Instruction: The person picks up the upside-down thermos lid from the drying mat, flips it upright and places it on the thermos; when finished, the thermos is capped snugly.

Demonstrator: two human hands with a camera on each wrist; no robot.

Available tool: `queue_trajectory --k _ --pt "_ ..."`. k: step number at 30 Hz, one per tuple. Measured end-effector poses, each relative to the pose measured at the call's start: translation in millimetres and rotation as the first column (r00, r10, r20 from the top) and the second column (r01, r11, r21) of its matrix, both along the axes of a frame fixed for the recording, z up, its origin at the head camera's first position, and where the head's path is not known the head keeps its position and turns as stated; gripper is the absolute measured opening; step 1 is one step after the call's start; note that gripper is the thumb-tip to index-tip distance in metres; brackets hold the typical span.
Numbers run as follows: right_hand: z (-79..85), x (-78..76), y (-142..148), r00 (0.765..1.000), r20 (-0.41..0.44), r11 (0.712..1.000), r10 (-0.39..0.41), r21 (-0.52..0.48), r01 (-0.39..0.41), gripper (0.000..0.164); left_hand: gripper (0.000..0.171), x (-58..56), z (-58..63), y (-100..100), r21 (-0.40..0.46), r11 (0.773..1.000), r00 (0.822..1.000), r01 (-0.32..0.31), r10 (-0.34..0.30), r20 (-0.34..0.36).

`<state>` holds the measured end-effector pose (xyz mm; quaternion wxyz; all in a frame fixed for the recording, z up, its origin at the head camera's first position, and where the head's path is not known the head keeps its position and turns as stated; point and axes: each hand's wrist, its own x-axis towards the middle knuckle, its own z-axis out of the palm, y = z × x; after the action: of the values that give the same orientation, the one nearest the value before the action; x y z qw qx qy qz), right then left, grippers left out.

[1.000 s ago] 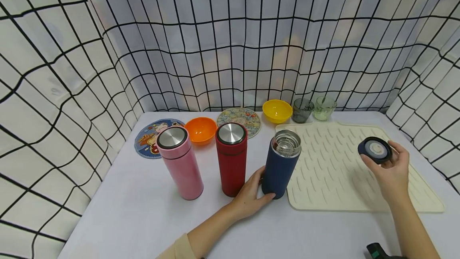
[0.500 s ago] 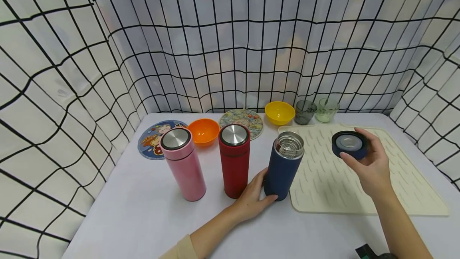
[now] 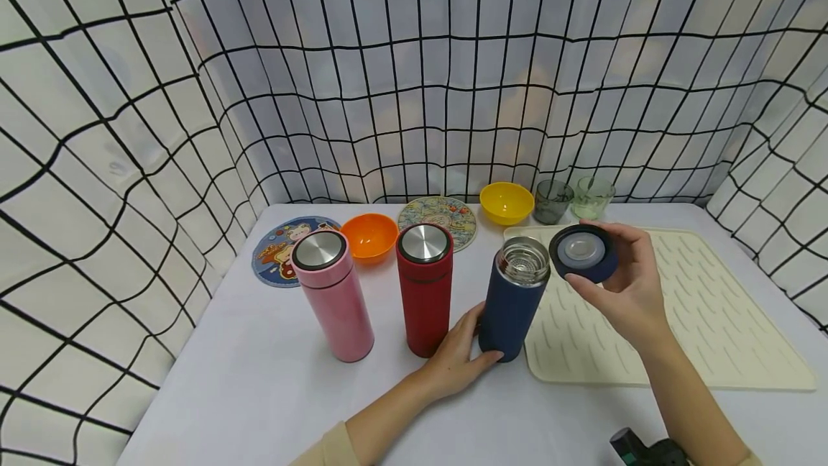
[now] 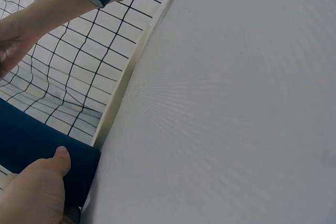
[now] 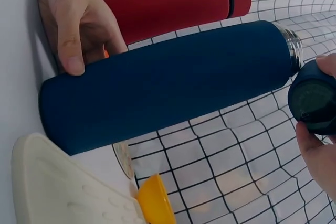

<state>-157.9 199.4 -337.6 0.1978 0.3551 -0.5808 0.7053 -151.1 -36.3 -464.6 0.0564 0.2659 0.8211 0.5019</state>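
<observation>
A blue thermos bottle [image 3: 511, 315] stands without its lid, its steel threaded mouth [image 3: 522, 262] showing. My left hand [image 3: 453, 359] grips it low down, thumb at the front near the base, fingers partly hidden behind it. With my right hand [image 3: 624, 282] I hold the blue lid [image 3: 583, 254] between thumb and fingers, tilted so its grey inner side faces the head camera. In the right wrist view the lid [image 5: 314, 98] is close beside the bottle's mouth. To the left stand a red thermos [image 3: 425, 300] and a pink thermos [image 3: 336, 308], both with steel-topped lids on.
A cream ribbed mat [image 3: 698, 322] lies at the right. Along the back are an orange bowl [image 3: 370, 237], a yellow bowl [image 3: 507, 203], two glasses [image 3: 553, 201], and two round patterned mats [image 3: 274, 254]. Black netting [image 3: 414, 92] surrounds the white table [image 3: 246, 394].
My right hand has moved left with the lid, from over the mat to right beside the bottle's mouth. The left hand and the bottle have stayed in place.
</observation>
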Motion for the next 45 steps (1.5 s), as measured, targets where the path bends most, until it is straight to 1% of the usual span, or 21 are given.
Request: queue_trajectory --k 4,7,13,17,23,30,32,40,45 --pt "3.5 -0.7 -4 0.999 -0.03 0.999 -0.037 0.039 0.038 0.074 0.073 0.7 1.3 0 -0.007 1.0 1.0 -0.007 0.007 0.012" --pt "5.6 -1.3 -6 0.997 -0.042 0.997 -0.06 0.052 0.062 0.073 0.073 0.4 1.6 -1 -0.006 1.0 1.0 -0.006 0.006 0.007" --pt "10.0 -1.4 -8 0.995 -0.052 0.994 -0.084 0.071 0.088 0.075 0.073 -0.5 1.3 -1 -0.011 1.0 1.0 -0.011 0.011 -0.003" --pt "12.6 -1.6 -11 0.996 -0.059 0.994 -0.073 0.076 0.078 0.076 0.073 -1.0 1.0 -1 -0.02 1.0 1.0 -0.021 0.021 -0.007" --pt "14.4 -2.7 -14 0.996 -0.063 0.995 -0.066 0.073 0.071 0.078 0.073 -0.9 2.0 -1 -0.023 1.0 1.0 -0.016 0.016 -0.006" --pt "16.4 -6.3 -21 0.996 -0.089 0.999 0.01 0.05 -0.005 0.078 0.073 0.0 2.9 0 -0.029 0.999 1.0 -0.02 0.02 0.002" --pt "16.7 -7.7 -23 0.995 -0.093 0.998 0.02 0.053 -0.016 0.078 0.073 0.1 2.8 0 -0.029 0.999 1.0 -0.021 0.021 0.006" --pt "14.5 -10.2 -34 0.996 -0.084 0.986 0.025 0.164 -0.011 0.084 0.072 0.1 2.8 1 -0.03 0.999 1.0 -0.019 0.019 0.009" --pt "12.9 -13.3 -42 0.997 -0.073 0.986 0.038 0.164 -0.026 0.082 0.072 0.0 3.2 1 -0.027 1.0 1.0 -0.016 0.015 -0.003"
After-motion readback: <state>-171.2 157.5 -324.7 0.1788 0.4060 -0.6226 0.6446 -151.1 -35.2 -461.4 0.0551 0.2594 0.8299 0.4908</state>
